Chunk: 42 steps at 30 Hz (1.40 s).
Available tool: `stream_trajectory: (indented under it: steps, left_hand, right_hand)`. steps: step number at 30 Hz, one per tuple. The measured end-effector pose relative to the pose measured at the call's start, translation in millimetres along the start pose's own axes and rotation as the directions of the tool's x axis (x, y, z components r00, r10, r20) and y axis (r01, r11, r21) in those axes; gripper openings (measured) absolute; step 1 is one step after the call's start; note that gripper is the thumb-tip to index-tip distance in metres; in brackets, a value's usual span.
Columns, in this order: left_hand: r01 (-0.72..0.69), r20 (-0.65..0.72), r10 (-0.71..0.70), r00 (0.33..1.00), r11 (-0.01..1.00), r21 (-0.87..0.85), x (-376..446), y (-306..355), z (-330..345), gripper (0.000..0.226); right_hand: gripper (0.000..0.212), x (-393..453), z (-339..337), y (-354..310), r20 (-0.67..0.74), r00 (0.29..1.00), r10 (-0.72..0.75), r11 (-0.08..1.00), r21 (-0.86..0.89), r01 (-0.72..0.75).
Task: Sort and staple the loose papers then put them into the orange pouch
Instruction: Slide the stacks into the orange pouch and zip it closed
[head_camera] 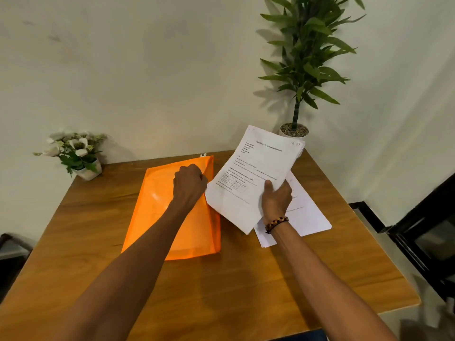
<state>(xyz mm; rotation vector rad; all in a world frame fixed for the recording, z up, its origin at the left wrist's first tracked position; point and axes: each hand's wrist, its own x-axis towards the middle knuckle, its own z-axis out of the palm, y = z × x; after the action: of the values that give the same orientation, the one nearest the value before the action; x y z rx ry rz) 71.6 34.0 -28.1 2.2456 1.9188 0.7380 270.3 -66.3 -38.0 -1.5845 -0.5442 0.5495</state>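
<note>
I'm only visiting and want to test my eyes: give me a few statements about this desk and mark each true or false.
1. The right hand holds a sheaf of papers above the table. True.
2. The pouch is blue. False: it is orange.
3. The left hand is curled at the pouch's right edge. True.
4. No papers lie on the table. False: more sheets lie under the right hand.
5. A bracelet is on the left wrist. False: the right wrist.
</note>
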Motion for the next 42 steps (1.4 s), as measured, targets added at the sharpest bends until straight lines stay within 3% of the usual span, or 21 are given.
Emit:
stream_trajectory:
  steps: [6,13,18,22,25,29,32,37,42]
  left_hand:
    - [0.020,-0.031,-0.022,0.999,0.998,-0.059,5.5,-3.5,-11.8,0.024]
    - [0.013,-0.051,-0.017,0.999,0.996,-0.088,7.4,-9.9,-17.9,0.026]
    - [0.033,-0.078,-0.046,0.996,0.986,-0.165,8.0,-12.5,-21.5,0.020]
    - [0.032,-0.076,-0.044,0.996,0.988,-0.151,4.2,-12.0,-19.3,0.020]
    - [0.034,-0.082,-0.046,0.996,0.990,-0.138,2.4,-11.8,-19.4,0.019]
    - [0.031,-0.064,-0.039,0.997,0.991,-0.130,0.7,-10.7,-25.0,0.017]
    - [0.030,-0.073,-0.039,0.997,0.991,-0.128,-0.4,-10.6,-25.3,0.016]
    - [0.077,-0.122,-0.093,0.988,0.988,-0.131,1.6,-15.8,-21.8,0.021]
    - [0.045,-0.167,-0.067,0.984,0.990,-0.130,2.6,-20.1,-17.9,0.024]
  right_hand:
    - [0.036,-34.0,21.3,6.6,0.166,0.980,0.106,0.993,0.040,-0.114]
    - [0.027,-29.0,20.2,6.0,0.359,0.925,0.122,0.992,-0.029,-0.119]
    - [0.034,-29.4,24.4,3.6,0.521,0.820,0.235,0.954,0.036,-0.296]
    - [0.032,-37.0,28.0,-0.2,0.607,0.720,0.336,0.911,-0.016,-0.411]
    - [0.031,-36.2,31.6,5.6,0.609,0.715,0.343,0.906,-0.014,-0.422]
    - [0.043,-28.6,36.0,10.4,0.476,0.859,0.188,0.973,0.031,-0.230]
    - [0.042,-25.0,34.2,6.6,0.325,0.942,0.080,0.995,-0.079,-0.057]
    - [0.043,-22.1,30.4,15.8,0.394,0.906,-0.153,0.949,-0.198,0.246]
    - [0.049,-18.0,25.7,21.5,0.554,0.817,-0.161,0.938,-0.170,0.300]
